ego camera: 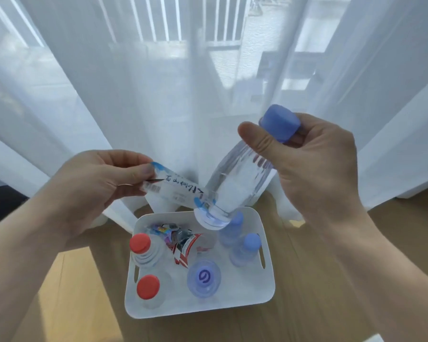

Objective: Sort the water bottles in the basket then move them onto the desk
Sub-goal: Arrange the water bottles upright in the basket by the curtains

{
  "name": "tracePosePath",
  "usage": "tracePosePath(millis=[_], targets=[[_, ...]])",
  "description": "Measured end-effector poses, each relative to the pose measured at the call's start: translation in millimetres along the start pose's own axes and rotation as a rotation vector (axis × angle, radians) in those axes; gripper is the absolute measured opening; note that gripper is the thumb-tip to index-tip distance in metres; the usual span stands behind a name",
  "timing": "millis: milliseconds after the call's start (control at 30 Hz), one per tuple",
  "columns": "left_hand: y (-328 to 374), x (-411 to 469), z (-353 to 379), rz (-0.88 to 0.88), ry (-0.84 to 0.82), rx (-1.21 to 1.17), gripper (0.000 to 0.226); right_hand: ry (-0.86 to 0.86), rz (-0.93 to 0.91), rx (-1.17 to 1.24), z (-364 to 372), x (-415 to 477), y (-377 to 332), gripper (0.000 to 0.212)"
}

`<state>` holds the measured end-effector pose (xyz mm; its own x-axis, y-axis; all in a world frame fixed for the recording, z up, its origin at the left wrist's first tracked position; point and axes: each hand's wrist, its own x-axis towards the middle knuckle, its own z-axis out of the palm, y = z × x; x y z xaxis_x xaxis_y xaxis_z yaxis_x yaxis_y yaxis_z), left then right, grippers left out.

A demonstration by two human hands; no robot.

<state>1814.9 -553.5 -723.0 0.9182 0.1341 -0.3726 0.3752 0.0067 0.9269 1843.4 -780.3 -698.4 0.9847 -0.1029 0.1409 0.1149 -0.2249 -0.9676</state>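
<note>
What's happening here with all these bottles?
A person is peeling the label off a clear water bottle. The right hand holds the bottle near its blue cap, tilted above a white basket on the wooden floor, while the left hand pulls the label away. The basket holds two red-capped bottles, several blue-capped ones and some torn-off labels.

Right hand point(314, 169) holds bottle point(237, 183), left hand point(92, 186) pulls label point(176, 188).
</note>
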Motion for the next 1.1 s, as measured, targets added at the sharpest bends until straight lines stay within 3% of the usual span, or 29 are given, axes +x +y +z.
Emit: tracePosePath(millis=[133, 233, 300, 533, 733, 933, 1100], targets=[[-1.6, 5.5, -1.4, -0.011, 0.137, 0.151, 0.007, -0.011, -0.023, -0.128, 4.5, -2.5, 7.1, 0.026], [-9.1, 9.4, -4.9, 0.113, 0.411, 0.506, 0.007, -0.039, -0.034, -0.211, 3.7, -1.4, 9.8, 0.027], [-14.5, 10.8, -10.7, 0.204, 0.488, 0.705, 0.008, -0.11, -0.047, -0.272, 0.4, -4.1, 9.2, 0.024], [-55.2, 24.8, -7.4, 0.102, 0.15, 1.173, 0.012, -0.581, 0.014, -0.53, -6.6, -23.0, 18.5, 0.027], [-67.9, 30.0, -4.6, 0.095, 0.158, 1.274, 0.013, -0.806, -0.136, -0.934, -5.7, -36.6, 49.4, 0.031], [-72.6, 33.6, -4.9, -0.023, 0.066, 1.328, 0.014, -1.003, -0.086, -1.128, 5.2, -55.9, 103.9, 0.035], [-56.0, 29.9, -1.1, 0.058, 0.09, 1.282, 0.021, -1.075, -0.022, -1.279, 14.9, -73.2, 134.7, 0.038]])
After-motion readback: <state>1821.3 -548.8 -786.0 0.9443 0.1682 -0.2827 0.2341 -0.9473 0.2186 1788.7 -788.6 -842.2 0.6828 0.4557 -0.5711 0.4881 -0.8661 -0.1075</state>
